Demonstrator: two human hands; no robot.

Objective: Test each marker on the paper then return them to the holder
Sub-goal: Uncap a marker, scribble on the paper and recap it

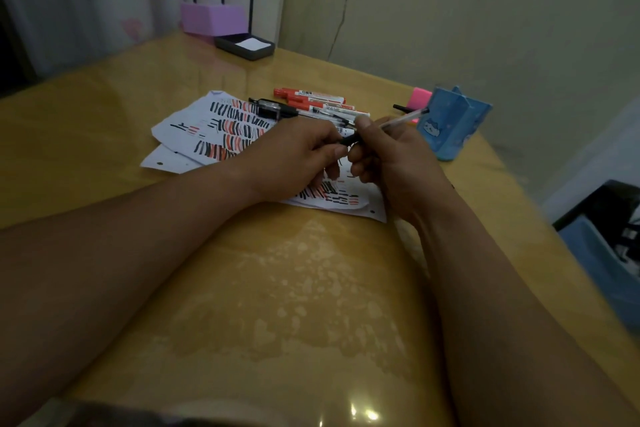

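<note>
Over the paper (180, 130), right hand (393, 158) wraps a pen (398, 121) mid-barrel, likely light, stiff, slick; left hand (294, 152) pinches its cap (349, 141). Holder (450, 126) at two o'clock.

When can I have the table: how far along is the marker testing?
Done: paper carries many black and red strokes. In hand: right hand grips a pen, left hand pinches its black end. Left: red markers and a black marker lie loose; none shows in the holder.
</note>
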